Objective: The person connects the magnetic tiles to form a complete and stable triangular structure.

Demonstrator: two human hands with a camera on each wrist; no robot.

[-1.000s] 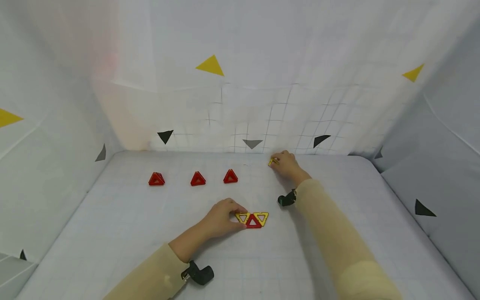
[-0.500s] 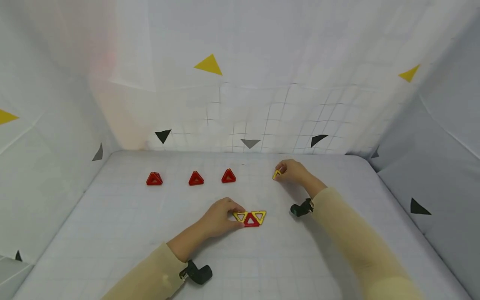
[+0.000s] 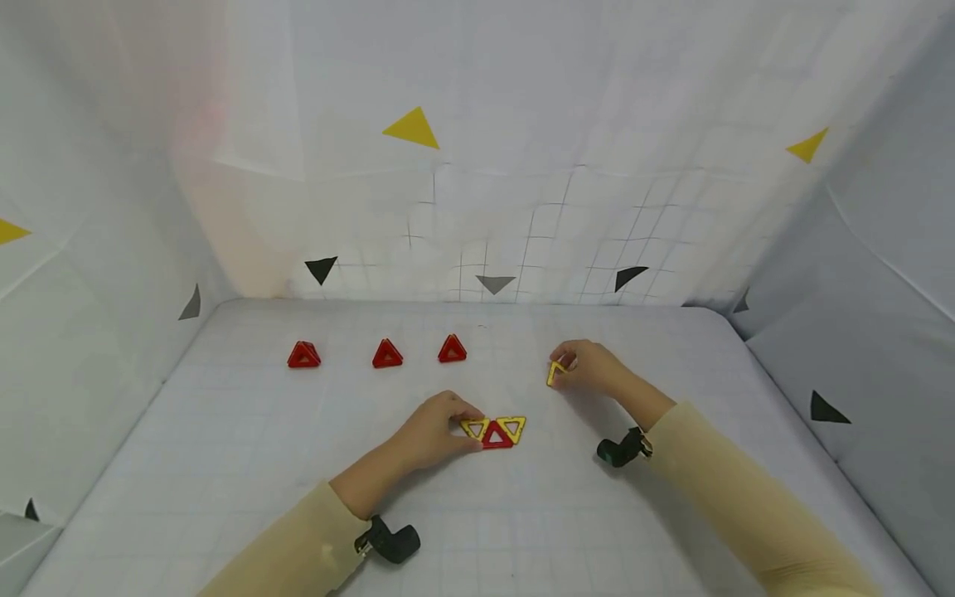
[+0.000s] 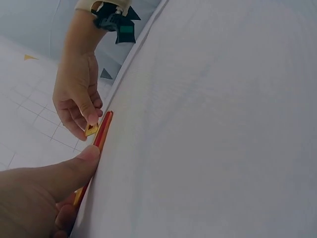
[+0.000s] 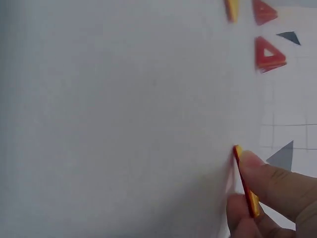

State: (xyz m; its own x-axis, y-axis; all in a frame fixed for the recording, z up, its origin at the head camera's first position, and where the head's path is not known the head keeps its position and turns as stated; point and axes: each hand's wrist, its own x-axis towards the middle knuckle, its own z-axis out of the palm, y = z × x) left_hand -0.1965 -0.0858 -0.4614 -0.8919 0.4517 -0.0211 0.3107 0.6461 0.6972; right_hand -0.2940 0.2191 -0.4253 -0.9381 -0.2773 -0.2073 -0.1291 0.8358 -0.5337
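In the head view, my left hand [image 3: 433, 431] pinches the left end of a flat row of triangle tiles on the table. A red triangle tile [image 3: 497, 445] sits in the middle of this row, with a yellow triangle tile [image 3: 511, 419] on its right and another under my left fingers. Further back and to the right, my right hand [image 3: 593, 366] pinches a separate yellow triangle tile [image 3: 552, 375] between thumb and fingers. The right wrist view shows this yellow tile [image 5: 248, 184] edge-on, with a red edge along one side. My left thumb [image 4: 74, 171] presses the row's near edge.
Three small red triangular pyramids [image 3: 303, 365] stand spaced out in a line toward the back left of the white table [image 3: 246, 464]. White cloth walls [image 3: 522, 83] with yellow and black triangle marks rise at the back and sides.
My right hand has come away from the table's back edge toward me, carrying the yellow triangle tile. My left hand keeps its hold on the row, which stays put.
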